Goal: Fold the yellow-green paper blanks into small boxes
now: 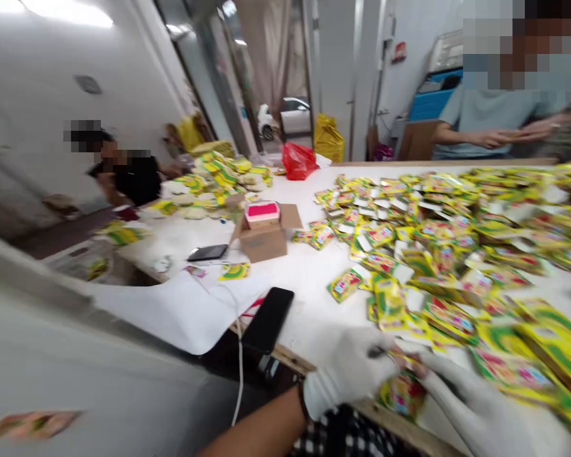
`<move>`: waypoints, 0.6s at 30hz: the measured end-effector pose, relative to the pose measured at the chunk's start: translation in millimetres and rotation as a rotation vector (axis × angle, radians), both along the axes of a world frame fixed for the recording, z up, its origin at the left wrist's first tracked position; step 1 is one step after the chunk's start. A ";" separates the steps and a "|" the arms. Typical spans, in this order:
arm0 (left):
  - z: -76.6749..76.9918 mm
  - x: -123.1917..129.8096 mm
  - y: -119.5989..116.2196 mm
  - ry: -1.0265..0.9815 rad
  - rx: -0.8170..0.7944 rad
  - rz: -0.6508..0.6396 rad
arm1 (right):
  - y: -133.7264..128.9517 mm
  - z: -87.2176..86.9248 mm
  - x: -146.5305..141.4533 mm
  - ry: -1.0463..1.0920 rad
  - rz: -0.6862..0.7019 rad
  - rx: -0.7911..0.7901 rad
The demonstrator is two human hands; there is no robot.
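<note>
At the table's near edge my white-gloved left hand [354, 365] and white-gloved right hand [485, 403] meet over a small yellow-and-green printed box [402, 393]. The fingers of both are closed at the box's upper end, with bare fingertips showing. Motion blur and the fingers hide that end. Around my right hand lie several more such boxes [445, 317], loosely heaped, many with white flaps standing open. Longer yellow-and-green boxes [559, 343] lie beside my right hand, at the right edge.
A black phone [269, 320] and white cable [239, 355] lie at the table's front edge. Beyond are a cardboard carton [264, 244], another phone [208, 252], a red bag [299, 160] and a yellow heap [219, 174]. One person [490, 120] is opposite, another [136, 178] at left.
</note>
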State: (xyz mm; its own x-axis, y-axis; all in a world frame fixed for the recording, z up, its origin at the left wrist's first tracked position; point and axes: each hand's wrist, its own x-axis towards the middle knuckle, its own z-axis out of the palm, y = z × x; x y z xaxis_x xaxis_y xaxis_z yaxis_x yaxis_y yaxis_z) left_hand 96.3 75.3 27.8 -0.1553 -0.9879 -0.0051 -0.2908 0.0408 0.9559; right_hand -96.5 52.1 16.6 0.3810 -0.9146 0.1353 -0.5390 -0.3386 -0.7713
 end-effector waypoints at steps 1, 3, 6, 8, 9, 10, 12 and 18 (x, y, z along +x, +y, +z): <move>3.5 1.6 -2.0 0.009 0.033 -0.007 | -1.0 -2.4 -0.3 0.009 0.000 0.009; 5.1 4.9 -5.9 0.047 0.030 -0.042 | -3.5 -4.8 -1.4 -0.033 0.054 -0.046; -0.6 9.2 -7.6 0.069 -0.065 -0.085 | -7.4 -2.9 -5.1 -0.148 0.196 -0.194; -5.1 11.4 -5.4 0.051 -0.095 -0.074 | -8.5 -1.1 -9.2 -0.195 0.272 -0.245; -7.1 12.4 -3.9 0.037 -0.097 -0.067 | -8.2 -0.9 -11.6 -0.202 0.291 -0.258; -8.9 13.3 -2.3 0.020 -0.104 -0.061 | -7.4 -1.4 -14.0 -0.196 0.299 -0.266; -12.4 15.2 0.7 -0.018 -0.181 -0.077 | -4.2 -4.4 -18.0 -0.169 0.314 -0.296; -19.9 20.6 4.9 -0.180 -0.507 -0.175 | 7.1 -17.1 -7.7 -0.140 0.296 -0.391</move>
